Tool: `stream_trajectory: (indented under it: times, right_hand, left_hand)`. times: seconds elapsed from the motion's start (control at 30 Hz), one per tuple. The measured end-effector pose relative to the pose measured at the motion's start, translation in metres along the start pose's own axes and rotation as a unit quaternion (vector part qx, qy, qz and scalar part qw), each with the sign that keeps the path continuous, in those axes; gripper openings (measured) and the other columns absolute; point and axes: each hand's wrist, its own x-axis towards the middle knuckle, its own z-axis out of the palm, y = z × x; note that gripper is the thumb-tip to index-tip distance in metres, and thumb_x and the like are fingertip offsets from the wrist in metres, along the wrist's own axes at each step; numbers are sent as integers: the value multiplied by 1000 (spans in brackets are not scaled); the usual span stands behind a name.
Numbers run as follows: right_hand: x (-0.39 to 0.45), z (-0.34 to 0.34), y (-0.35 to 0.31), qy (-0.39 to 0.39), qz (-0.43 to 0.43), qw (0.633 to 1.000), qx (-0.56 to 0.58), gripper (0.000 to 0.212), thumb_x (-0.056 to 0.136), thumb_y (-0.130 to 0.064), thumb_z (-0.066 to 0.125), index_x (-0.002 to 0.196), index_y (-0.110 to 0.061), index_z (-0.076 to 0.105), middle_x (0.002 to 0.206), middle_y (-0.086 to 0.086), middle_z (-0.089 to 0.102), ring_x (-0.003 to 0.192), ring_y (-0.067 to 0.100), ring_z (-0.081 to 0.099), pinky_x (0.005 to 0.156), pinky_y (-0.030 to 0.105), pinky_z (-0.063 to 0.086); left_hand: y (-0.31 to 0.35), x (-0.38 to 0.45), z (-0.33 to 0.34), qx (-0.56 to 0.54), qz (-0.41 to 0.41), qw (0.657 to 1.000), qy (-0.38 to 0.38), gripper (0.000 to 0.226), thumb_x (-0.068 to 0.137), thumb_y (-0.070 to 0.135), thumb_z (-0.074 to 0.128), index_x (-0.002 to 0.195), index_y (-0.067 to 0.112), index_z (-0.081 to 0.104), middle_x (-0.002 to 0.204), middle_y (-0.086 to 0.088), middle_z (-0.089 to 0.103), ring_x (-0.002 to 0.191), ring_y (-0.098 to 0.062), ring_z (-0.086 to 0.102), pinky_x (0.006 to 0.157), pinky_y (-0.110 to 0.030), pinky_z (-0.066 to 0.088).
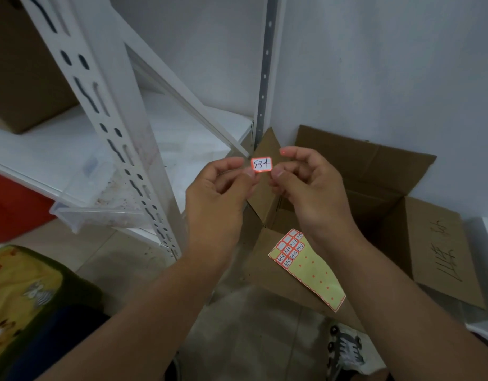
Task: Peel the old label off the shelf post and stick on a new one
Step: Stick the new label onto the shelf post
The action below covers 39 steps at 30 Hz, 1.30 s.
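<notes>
A small white label [261,164] with a red border and handwritten digits is held up in mid-air between both hands. My left hand [219,193] pinches its left edge with thumb and forefinger. My right hand [308,182] pinches its right edge the same way. The white slotted shelf post [119,133] runs diagonally at the left, well apart from the label. A yellow backing sheet [308,268] with several more red-bordered labels at its top lies on a cardboard box flap below my right wrist.
An open cardboard box [388,188] stands against the wall at right. A second perforated post [264,70] rises at the back. A clear plastic tray [94,213] sits on the white shelf [45,149], a brown carton [20,64] behind it. A shoe [344,347] shows below.
</notes>
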Motion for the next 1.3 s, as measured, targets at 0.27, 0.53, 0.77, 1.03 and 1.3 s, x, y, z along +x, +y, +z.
stream_trajectory:
  times: [0.27,0.53,0.77,1.03,1.3]
  right_hand:
    - [3,7,-1,-3,2,1000,25,29,89,-1,63,113,-17,58,79,1,72,75,12,67,76,25,57]
    - [-4,11,-15,-3,-92,995,-27,35,87,-4,66,116,-19,55,81,-8,70,84,7,68,77,19,54]
    - [-6,28,-27,-97,-99,990,25,42,86,-3,65,123,-18,51,83,-2,72,82,11,69,79,22,55]
    - [-3,63,-28,-124,-59,986,90,43,86,-2,65,123,-18,50,81,-1,72,84,12,69,79,22,55]
    - [-5,71,-28,-131,-50,983,115,34,86,1,65,112,-16,51,76,-2,70,78,15,67,79,23,55]
  left_hand:
    - [1,-1,-4,-4,14,1000,-4,13,89,3,67,96,14,67,92,-7,76,92,-20,73,84,-28,59]
    - [5,-4,-7,151,157,976,21,13,88,24,70,99,27,64,87,13,71,84,-4,68,72,-14,51]
    - [16,0,-29,241,298,924,5,8,94,26,63,90,21,68,78,10,67,70,-10,62,58,-15,47]
    - [26,4,-53,305,378,869,88,5,94,26,59,91,23,61,76,21,56,67,0,55,60,-8,41]
    - [29,6,-62,310,377,868,91,9,94,33,57,91,25,61,75,16,60,66,-4,57,58,-9,42]
